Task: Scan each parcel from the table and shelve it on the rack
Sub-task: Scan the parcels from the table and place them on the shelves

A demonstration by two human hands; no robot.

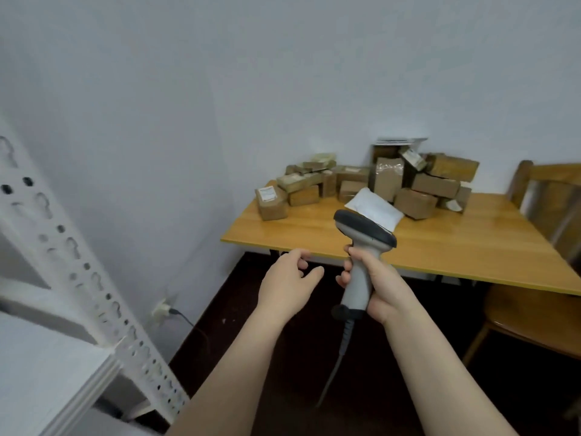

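My right hand (379, 283) grips the grey handle of a barcode scanner (361, 247), whose dark head points toward the table. Its cable hangs down below my wrist. My left hand (289, 280) hovers in front of the table's near edge, holding nothing, fingers loosely curled. On the wooden table (456, 247) lies a pile of several brown cardboard parcels (418, 184) against the wall, with a white padded bag (375, 209) in front of them and one small labelled box (271, 199) at the left corner. The white metal rack (63, 247) stands at the left.
A wooden chair (540, 278) stands at the right side of the table. A wall socket with a plug and dark cable (163, 309) sits low on the wall between rack and table. The floor below is dark.
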